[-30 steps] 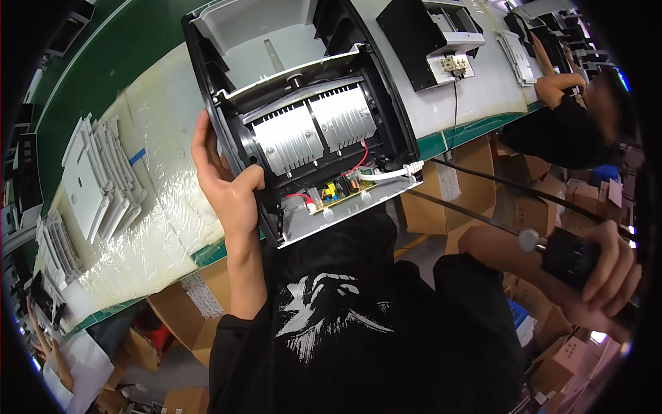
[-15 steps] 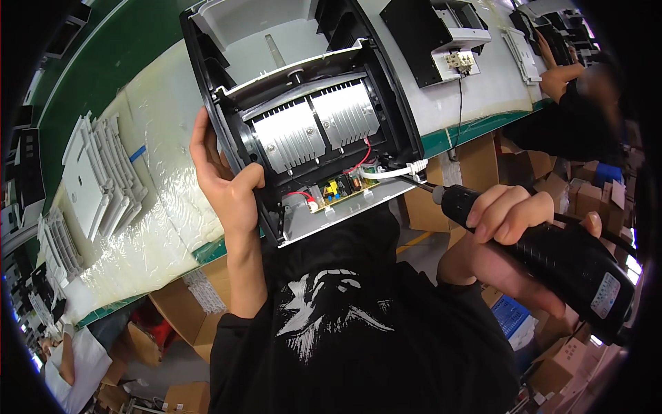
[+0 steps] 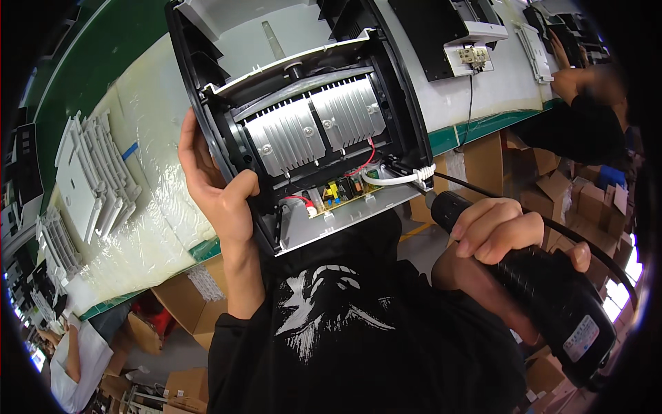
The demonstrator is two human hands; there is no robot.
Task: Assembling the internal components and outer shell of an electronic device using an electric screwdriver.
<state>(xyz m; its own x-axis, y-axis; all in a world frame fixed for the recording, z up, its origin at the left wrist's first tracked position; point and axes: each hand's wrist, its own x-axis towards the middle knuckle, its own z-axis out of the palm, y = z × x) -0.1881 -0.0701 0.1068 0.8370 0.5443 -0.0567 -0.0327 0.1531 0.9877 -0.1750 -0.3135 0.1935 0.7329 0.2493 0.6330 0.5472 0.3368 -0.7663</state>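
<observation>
Two hands busy: right hand (image 3: 496,231) is wrapped round the barrel of a black power driver (image 3: 531,286), left hand (image 3: 224,200) clamps the left wall of an open black housing (image 3: 412,110), thumb over the rim, fingers outside. Driver nose sits just beside the housing's near right corner, by the white cable (image 3: 393,181); bit tip is hidden, so can't tell if it's seated. Housing rests on the table (image 3: 176,224), near end overhanging the edge toward the black shirt (image 3: 338,310). To do it well, I'd keep the bit in line with the screw axis, push straight, squeeze gently and let the left hand take the twist. Worth watching: a slip there could nick the white cable or skate onto the circuit board (image 3: 338,195); red wire (image 3: 363,157) and finned heatsinks (image 3: 283,140) sit just further in. Room: driver body hangs past the table edge in open air, good for backing out right and low, but the black cord (image 3: 603,262) runs behind the right hand and could snag. Further out, white panels (image 3: 86,183) are stacked well left; a black-and-white unit (image 3: 441,41) sits near on the right, so any swing that way looks tight. Cardboard boxes (image 3: 186,303) below.
</observation>
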